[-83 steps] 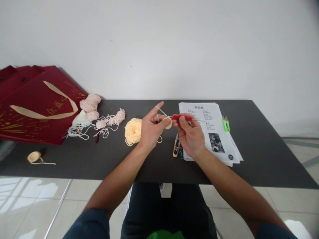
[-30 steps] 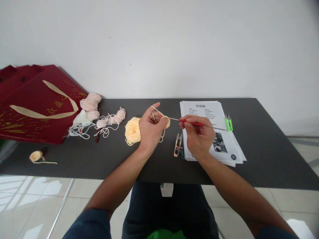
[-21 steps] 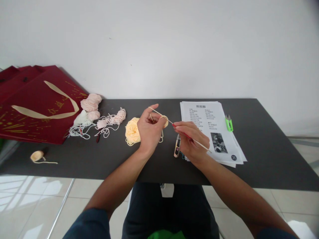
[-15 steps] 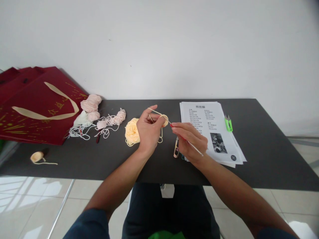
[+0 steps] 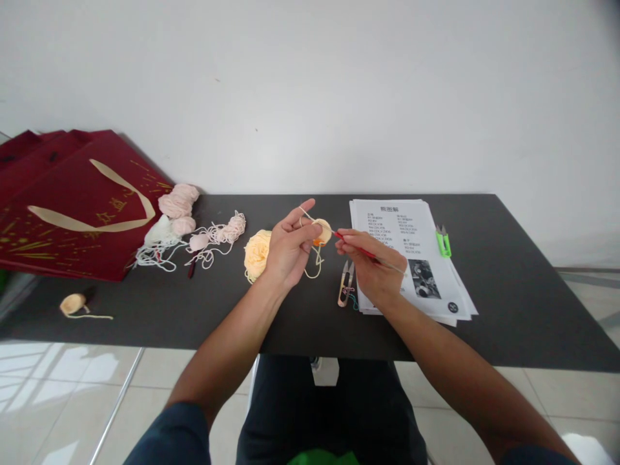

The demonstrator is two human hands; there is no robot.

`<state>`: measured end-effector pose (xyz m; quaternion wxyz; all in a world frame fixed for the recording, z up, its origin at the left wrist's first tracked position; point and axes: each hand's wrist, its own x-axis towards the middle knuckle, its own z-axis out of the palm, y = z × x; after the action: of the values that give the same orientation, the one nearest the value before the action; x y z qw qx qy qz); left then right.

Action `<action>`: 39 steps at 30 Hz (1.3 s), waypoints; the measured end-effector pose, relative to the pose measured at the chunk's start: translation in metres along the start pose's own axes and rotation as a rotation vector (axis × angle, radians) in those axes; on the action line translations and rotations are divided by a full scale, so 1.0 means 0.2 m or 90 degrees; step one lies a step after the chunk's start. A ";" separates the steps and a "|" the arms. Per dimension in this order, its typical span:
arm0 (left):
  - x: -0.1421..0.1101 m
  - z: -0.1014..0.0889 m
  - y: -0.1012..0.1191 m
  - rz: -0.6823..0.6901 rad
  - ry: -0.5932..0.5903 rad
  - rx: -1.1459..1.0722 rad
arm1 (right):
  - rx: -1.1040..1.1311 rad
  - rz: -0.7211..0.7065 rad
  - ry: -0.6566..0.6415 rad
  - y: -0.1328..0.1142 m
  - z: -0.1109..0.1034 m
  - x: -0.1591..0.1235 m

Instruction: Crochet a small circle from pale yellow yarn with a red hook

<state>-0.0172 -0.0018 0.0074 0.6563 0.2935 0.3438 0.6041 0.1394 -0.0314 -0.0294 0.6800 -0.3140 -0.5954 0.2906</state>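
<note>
My left hand (image 5: 287, 248) pinches a small round cream crochet piece (image 5: 323, 230) above the black table (image 5: 508, 290), with a strand of cream yarn looped over its raised forefinger. My right hand (image 5: 372, 263) grips a red-handled crochet hook (image 5: 371, 254) whose tip points into the piece. A ball of cream yarn (image 5: 256, 253) lies just left of my left hand. Small gold snips (image 5: 345, 284) lie on the table below the hook.
Printed pattern sheets (image 5: 411, 252) lie to the right, with green snips (image 5: 441, 242) on them. Pink and white yarn bundles (image 5: 194, 226) and a red gift bag (image 5: 72, 206) sit at the left. A small cream crocheted piece (image 5: 72, 303) lies near the front left edge.
My right hand swung the hook from a wide pull to the right back in toward the crochet piece. My left hand rose slightly and kept its pinch on the piece.
</note>
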 end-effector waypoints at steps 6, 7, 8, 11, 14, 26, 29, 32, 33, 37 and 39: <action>0.01 -0.01 0.00 0.041 -0.026 0.120 | 0.107 0.098 0.049 0.01 -0.04 0.09; 0.01 -0.01 0.00 0.045 -0.018 0.147 | 0.082 0.082 0.046 0.01 -0.05 0.09; 0.01 -0.02 -0.01 0.048 -0.007 0.172 | 0.046 0.058 0.040 0.00 -0.06 0.10; 0.01 -0.02 -0.03 0.079 0.031 0.234 | -0.079 -0.045 -0.001 -0.03 -0.08 0.09; 0.00 -0.01 -0.05 0.153 0.051 0.281 | -0.143 -0.092 -0.018 -0.06 -0.07 0.07; -0.01 -0.02 -0.03 0.149 -0.030 0.300 | 0.087 0.089 0.057 -0.02 -0.08 0.10; -0.01 -0.03 -0.02 0.143 -0.041 0.294 | 0.080 0.101 0.057 -0.02 -0.09 0.10; 0.00 -0.03 -0.02 0.140 -0.059 0.275 | 0.128 0.129 0.052 -0.01 -0.09 0.11; 0.00 -0.03 -0.02 0.138 -0.063 0.268 | 0.156 0.148 0.052 -0.01 -0.09 0.11; -0.02 -0.02 -0.03 0.130 -0.056 0.245 | 0.230 0.242 0.059 0.02 -0.07 0.11; -0.02 -0.01 -0.03 0.126 -0.050 0.240 | 0.232 0.279 0.063 0.02 -0.04 0.10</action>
<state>-0.0150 -0.0068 0.0009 0.5401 0.4668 0.3944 0.5786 0.1506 -0.0144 -0.0218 0.6743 -0.3215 -0.4177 0.5172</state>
